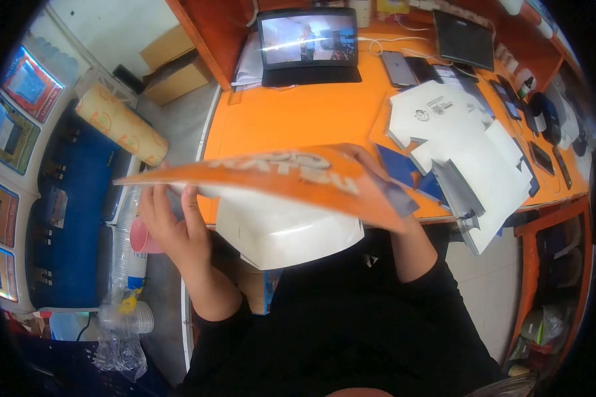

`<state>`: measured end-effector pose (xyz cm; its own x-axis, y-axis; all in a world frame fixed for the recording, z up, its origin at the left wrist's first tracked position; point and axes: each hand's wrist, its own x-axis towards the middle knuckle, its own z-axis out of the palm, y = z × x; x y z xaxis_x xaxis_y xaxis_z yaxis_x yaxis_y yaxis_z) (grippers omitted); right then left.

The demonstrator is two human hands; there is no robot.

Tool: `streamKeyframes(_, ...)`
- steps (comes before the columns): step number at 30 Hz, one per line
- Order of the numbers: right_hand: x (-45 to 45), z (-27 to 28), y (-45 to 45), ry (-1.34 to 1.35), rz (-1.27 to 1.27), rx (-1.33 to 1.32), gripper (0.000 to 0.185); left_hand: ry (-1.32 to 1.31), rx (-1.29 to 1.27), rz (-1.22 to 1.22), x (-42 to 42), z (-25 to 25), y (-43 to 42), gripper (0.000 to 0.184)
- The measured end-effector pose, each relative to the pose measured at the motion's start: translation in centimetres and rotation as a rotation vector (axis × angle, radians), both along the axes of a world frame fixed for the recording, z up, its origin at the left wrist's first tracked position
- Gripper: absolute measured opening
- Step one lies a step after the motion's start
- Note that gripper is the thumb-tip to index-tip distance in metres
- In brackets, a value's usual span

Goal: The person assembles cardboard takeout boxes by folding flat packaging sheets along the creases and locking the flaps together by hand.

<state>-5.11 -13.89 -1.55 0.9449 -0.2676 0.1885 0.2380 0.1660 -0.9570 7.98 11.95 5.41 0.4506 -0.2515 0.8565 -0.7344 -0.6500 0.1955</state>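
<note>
An orange printed cardboard food box (265,175) with white lettering is tilted in front of my chest, slightly blurred. Its white inner side (291,228) shows below the orange panel, with folded walls. My left hand (172,221) grips the left corner, thumb raised against the panel's edge. At the other end my right hand (394,198) holds the box's right side, partly covered by the orange panel. Just right of it lies a pile of flat white box blanks (457,145), some showing dark blue undersides.
A tablet (310,46) stands at the back of the orange table (278,119). Several phones (398,69) lie to the right, near a dark screen (463,40). On the left are a patterned roll (122,126), a pink cup (142,236) and stacked plastic cups (122,248).
</note>
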Motion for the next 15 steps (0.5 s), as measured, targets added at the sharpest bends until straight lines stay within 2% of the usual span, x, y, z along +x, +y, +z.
streamKeyframes(1,0.2,-0.4,-0.1,0.013,0.009,0.049,0.078,0.036,-0.018,-0.038,0.1,-0.2,0.2,0.029)
streamKeyframes(4,1.2,-1.9,-0.4,0.007,-0.004,0.17,0.077,0.318,-0.356,-0.242,-0.4,-1.8,-0.3,0.018)
streamKeyframes(7,1.0,-2.3,1.3,-0.06,-0.155,0.118,0.075,0.403,-0.401,-0.392,-1.4,-3.6,-1.1,0.013)
streamKeyframes(10,1.0,-3.4,1.6,-0.089,-0.271,-0.158,0.075,0.512,-0.296,-0.353,-0.6,-5.4,-2.8,0.016)
streamKeyframes(11,1.0,-3.7,1.5,-0.08,-0.292,-0.241,0.074,0.574,-0.212,-0.226,-1.0,-4.9,-3.7,0.014)
streamKeyframes(12,0.9,-3.9,1.2,-0.045,-0.293,-0.279,0.074,0.382,-0.106,-0.208,0.7,-6.8,-3.3,0.014)
streamKeyframes(13,0.7,-3.8,1.2,-0.029,-0.274,-0.228,0.074,0.194,0.004,-0.188,3.4,-10.5,-2.1,0.013)
streamKeyframes(14,0.5,-3.3,1.3,-0.012,-0.256,-0.177,0.074,0.008,0.115,-0.166,3.6,-10.1,-2.4,0.013)
streamKeyframes(15,0.2,-2.6,1.2,-0.019,-0.222,-0.039,0.074,0.239,0.022,-0.25,3.1,-9.8,-2.5,0.014)
